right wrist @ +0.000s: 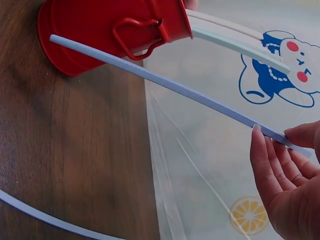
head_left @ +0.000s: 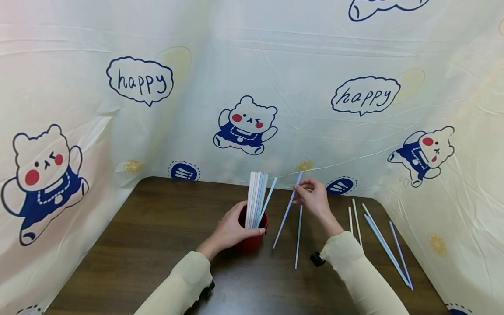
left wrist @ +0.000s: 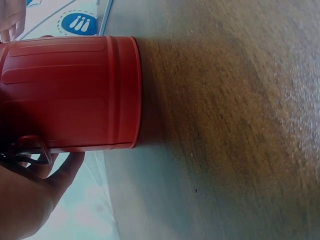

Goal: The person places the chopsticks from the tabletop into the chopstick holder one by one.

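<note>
inside the red bucket, the sticks hide their lower ends.

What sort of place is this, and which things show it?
Probably a makeshift tabletop workspace: a dark brown wood-grain table, a pale bear-printed sheet surrounding its far side and both ends, and a red ribbed bucket holding thin pale sticks.
</note>
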`<state>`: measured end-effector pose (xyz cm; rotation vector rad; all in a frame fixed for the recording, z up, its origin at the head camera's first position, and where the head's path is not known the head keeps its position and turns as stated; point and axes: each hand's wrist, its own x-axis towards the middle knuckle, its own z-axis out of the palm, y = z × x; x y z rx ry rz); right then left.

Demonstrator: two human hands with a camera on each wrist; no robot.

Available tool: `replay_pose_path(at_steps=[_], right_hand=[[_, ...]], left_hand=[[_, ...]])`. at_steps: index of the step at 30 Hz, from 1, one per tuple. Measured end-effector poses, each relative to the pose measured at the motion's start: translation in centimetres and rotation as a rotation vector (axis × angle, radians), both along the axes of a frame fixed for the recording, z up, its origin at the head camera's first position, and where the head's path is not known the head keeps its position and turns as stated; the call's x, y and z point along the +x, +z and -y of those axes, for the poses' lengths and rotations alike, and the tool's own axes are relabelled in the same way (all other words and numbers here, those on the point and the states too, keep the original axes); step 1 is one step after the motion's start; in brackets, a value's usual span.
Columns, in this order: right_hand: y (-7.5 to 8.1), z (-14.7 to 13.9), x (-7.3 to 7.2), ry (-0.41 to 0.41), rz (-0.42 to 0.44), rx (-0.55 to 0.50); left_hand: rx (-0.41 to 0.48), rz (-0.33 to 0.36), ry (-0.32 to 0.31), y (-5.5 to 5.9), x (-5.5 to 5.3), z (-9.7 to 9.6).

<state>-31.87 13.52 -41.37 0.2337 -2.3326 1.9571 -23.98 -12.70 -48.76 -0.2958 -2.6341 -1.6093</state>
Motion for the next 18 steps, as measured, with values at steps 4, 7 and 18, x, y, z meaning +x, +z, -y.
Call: replay_pose_path(at_steps=[4, 7, 18], right_hand=[[0.1, 0.3, 0.0, -0.002, 0.009, -0.015], [0.4, 0.5, 0.0, -0.016, 0.009, -0.047], [1.5, 1.1, 0.4, -0.021, -0.085, -0.149]], left_hand=[[0.003, 0.004, 0.004, 0.2, 0.1, -0.1], [0.005, 0.006, 0.004, 0.3, 0.1, -0.1], [-0.002, 0.012, -0.009, -0.1, -0.2, 0.0]])
